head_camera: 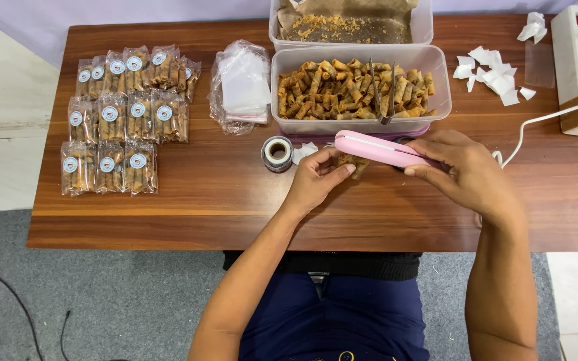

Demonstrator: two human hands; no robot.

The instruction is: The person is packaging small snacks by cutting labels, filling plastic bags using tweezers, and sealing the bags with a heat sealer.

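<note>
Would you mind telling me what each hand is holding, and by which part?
The right hand grips the pink sealer at its right end. The left hand pinches a small snack bag by its left side, under the sealer.

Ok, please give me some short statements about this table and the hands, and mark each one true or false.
1. The right hand holds a pink sealer. True.
2. The left hand holds the metal tongs. False: the tongs lie in the tub of snack rolls; the left hand holds a small bag of rolls.
3. Sealed packets lie on the table's left side. True.
4. The sticker roll sits inside the tub. False: it stands on the table.
</note>
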